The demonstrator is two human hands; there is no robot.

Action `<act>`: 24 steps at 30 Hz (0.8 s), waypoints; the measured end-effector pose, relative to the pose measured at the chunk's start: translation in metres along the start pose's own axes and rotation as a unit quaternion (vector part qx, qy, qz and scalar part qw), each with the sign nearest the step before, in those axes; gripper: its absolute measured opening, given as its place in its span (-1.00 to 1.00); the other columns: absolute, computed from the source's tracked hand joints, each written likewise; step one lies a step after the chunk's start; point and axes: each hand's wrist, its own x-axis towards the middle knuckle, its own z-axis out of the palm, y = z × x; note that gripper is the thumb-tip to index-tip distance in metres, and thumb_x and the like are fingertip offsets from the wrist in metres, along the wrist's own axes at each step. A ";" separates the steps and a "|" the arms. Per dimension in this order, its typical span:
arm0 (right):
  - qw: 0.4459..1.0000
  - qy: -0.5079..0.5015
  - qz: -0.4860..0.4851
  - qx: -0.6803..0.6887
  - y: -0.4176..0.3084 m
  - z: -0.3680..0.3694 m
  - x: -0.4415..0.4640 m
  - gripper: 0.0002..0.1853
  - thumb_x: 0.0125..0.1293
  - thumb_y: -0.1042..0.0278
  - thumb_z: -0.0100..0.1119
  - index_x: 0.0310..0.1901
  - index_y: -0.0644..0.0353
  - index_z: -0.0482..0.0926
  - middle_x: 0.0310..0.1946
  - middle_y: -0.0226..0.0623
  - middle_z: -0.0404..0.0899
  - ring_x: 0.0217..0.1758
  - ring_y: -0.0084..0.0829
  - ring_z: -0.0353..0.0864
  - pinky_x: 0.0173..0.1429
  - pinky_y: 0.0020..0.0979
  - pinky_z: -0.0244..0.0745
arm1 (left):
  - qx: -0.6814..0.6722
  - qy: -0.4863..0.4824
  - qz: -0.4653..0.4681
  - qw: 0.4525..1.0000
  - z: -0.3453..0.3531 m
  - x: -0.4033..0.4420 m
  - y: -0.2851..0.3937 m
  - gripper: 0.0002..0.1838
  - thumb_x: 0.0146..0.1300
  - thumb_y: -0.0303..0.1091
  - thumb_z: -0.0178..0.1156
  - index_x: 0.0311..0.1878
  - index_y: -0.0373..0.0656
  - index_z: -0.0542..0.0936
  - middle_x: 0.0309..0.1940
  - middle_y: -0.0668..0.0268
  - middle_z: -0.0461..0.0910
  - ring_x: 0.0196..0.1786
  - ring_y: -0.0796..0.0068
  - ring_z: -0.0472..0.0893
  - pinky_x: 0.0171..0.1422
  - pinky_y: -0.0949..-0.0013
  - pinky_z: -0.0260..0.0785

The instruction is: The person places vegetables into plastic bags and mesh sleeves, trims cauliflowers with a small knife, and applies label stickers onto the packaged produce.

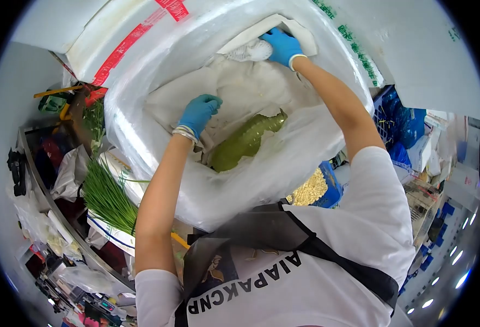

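Note:
Both my hands wear blue gloves and reach into a large white box (131, 109) lined with clear plastic. At the far right inside it, my right hand (283, 46) is closed at the end of a white foam net (251, 50); whether something is inside the net I cannot tell. My left hand (199, 113) hovers over the white paper (245, 82), fingers curled together, with nothing visible in them. Below it lies a long green gourd-like thing (245, 143), partly covered by torn white paper at its lower edge.
A bunch of long green chives (106, 196) lies left of the box. Right of it stands a blue basket (332, 185) of pale yellow pieces (309, 189). A blue plastic bag (406, 125) sits farther right. A metal-edged counter (76, 223) runs along the left.

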 end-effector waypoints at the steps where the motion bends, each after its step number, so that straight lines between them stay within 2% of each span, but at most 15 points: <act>1: 0.999 -0.021 0.000 0.036 -0.002 -0.011 -0.001 -0.37 0.08 0.21 0.30 0.27 -0.10 0.45 0.23 -0.09 0.41 0.14 -0.09 0.53 0.22 -0.22 0.48 | -0.030 0.002 -0.008 1.000 0.002 -0.009 0.008 -0.75 0.35 -0.31 0.05 -0.03 -0.18 0.63 -0.13 0.34 0.66 -0.13 0.53 0.60 -0.03 0.45 0.42; 4: 0.986 -0.015 0.019 0.168 0.002 -0.062 -0.014 -0.37 0.04 0.19 0.35 0.24 -0.09 0.50 0.15 -0.09 0.49 0.12 -0.11 0.54 0.22 -0.23 0.47 | -0.141 -0.008 -0.032 0.990 0.009 -0.042 0.020 -0.71 0.37 -0.26 0.06 0.01 -0.20 0.61 -0.13 0.29 0.66 -0.10 0.45 0.62 0.01 0.39 0.44; 5: 0.956 -0.037 0.015 0.291 0.006 -0.076 -0.019 -0.34 0.01 0.30 0.37 0.25 0.00 0.50 0.11 -0.14 0.54 0.12 -0.24 0.56 0.22 -0.30 0.47 | -0.186 -0.023 -0.035 0.982 0.011 -0.048 0.019 -0.68 0.38 -0.22 0.06 0.03 -0.21 0.60 -0.11 0.26 0.66 -0.10 0.39 0.62 0.04 0.35 0.45; 6: 0.932 -0.053 0.036 0.358 0.005 -0.086 -0.025 -0.33 0.00 0.34 0.38 0.25 0.05 0.49 0.11 -0.16 0.55 0.12 -0.29 0.56 0.22 -0.33 0.47 | -0.230 -0.039 -0.038 0.972 0.012 -0.053 0.018 -0.65 0.39 -0.17 0.06 0.05 -0.21 0.59 -0.10 0.23 0.65 -0.09 0.33 0.63 0.06 0.30 0.46; 8: 0.867 -0.083 0.075 0.485 -0.007 -0.109 -0.040 -0.29 -0.04 0.41 0.40 0.26 0.13 0.47 0.09 -0.19 0.56 0.12 -0.39 0.55 0.23 -0.38 0.46 | -0.358 -0.134 -0.080 0.920 0.016 -0.061 0.017 -0.56 0.37 -0.07 0.11 0.10 -0.24 0.56 0.02 0.18 0.61 0.05 0.26 0.58 0.18 0.22 0.43; 9: 0.867 -0.080 0.091 0.484 -0.018 -0.124 -0.048 -0.31 -0.05 0.51 0.36 0.24 0.23 0.47 0.12 -0.22 0.54 0.12 -0.44 0.54 0.22 -0.40 0.45 | -0.418 -0.181 -0.101 0.884 0.018 -0.066 0.017 -0.51 0.36 -0.02 0.14 0.13 -0.25 0.55 0.08 0.15 0.58 0.12 0.22 0.56 0.23 0.19 0.41; 12: 0.832 0.012 0.081 0.549 -0.059 -0.159 -0.072 -0.34 -0.02 0.49 0.35 0.23 0.21 0.47 0.11 -0.22 0.55 0.14 -0.39 0.52 0.24 -0.35 0.44 | -0.560 -0.240 -0.127 0.783 0.038 -0.081 0.027 -0.32 0.33 0.15 0.11 0.29 -0.23 0.41 0.26 0.06 0.43 0.28 0.06 0.44 0.34 0.10 0.34; 14: 0.870 0.130 -0.066 0.471 -0.092 -0.177 -0.086 -0.34 0.00 0.46 0.34 0.24 0.16 0.47 0.11 -0.25 0.54 0.16 -0.30 0.51 0.31 -0.27 0.38 | -0.619 -0.227 -0.075 0.748 0.056 -0.090 0.034 -0.23 0.32 0.24 0.06 0.37 -0.19 0.30 0.33 0.03 0.35 0.34 0.01 0.37 0.40 0.06 0.28; 16: 0.918 0.109 -0.224 0.310 -0.132 -0.209 -0.106 -0.35 0.02 0.41 0.36 0.24 0.10 0.48 0.10 -0.30 0.53 0.17 -0.23 0.48 0.39 -0.17 0.28 | -0.635 -0.239 0.021 0.735 0.054 -0.087 0.030 -0.17 0.33 0.31 -0.06 0.44 -0.14 0.21 0.39 0.03 0.26 0.40 0.00 0.30 0.46 0.05 0.18; 18: 0.928 0.032 -0.354 0.111 -0.161 -0.219 -0.128 -0.40 0.03 0.37 0.38 0.20 0.08 0.53 0.12 -0.34 0.52 0.21 -0.20 0.47 0.43 -0.11 0.20 | -0.599 -0.278 0.156 0.735 0.045 -0.063 0.018 -0.15 0.36 0.38 -0.25 0.49 -0.08 0.15 0.45 0.08 0.18 0.46 0.03 0.22 0.53 0.07 0.04; 19: 0.916 0.010 -0.365 0.165 -0.166 -0.224 -0.134 -0.40 0.04 0.36 0.39 0.20 0.08 0.53 0.14 -0.35 0.51 0.21 -0.20 0.46 0.43 -0.11 0.19 | -0.650 -0.238 0.133 0.710 0.043 -0.096 0.051 -0.18 0.39 0.36 -0.27 0.47 -0.08 0.18 0.44 0.11 0.21 0.44 0.07 0.27 0.51 0.11 0.11; 21: 0.881 -0.035 -0.387 0.271 -0.172 -0.229 -0.133 -0.39 0.05 0.34 0.40 0.21 0.09 0.52 0.17 -0.38 0.50 0.21 -0.22 0.45 0.44 -0.10 0.17 | -0.646 -0.196 0.127 0.727 0.028 -0.113 0.053 -0.19 0.39 0.36 -0.28 0.46 -0.08 0.20 0.43 0.12 0.24 0.41 0.10 0.31 0.47 0.11 0.18; 23: 0.889 0.036 -0.327 0.318 -0.174 -0.231 -0.130 -0.39 0.10 0.32 0.37 0.25 0.11 0.49 0.20 -0.33 0.48 0.21 -0.22 0.43 0.43 -0.12 0.18 | -0.648 -0.153 0.119 0.737 0.021 -0.135 0.051 -0.25 0.42 0.30 -0.26 0.44 -0.08 0.24 0.38 0.16 0.32 0.37 0.17 0.38 0.38 0.13 0.32; 24: 0.890 0.074 -0.294 0.340 -0.177 -0.232 -0.129 -0.39 0.13 0.30 0.36 0.26 0.12 0.47 0.21 -0.31 0.47 0.22 -0.22 0.43 0.43 -0.13 0.19 | -0.651 -0.139 0.132 0.735 0.020 -0.138 0.043 -0.27 0.43 0.26 -0.25 0.44 -0.09 0.24 0.38 0.15 0.32 0.36 0.19 0.40 0.38 0.13 0.33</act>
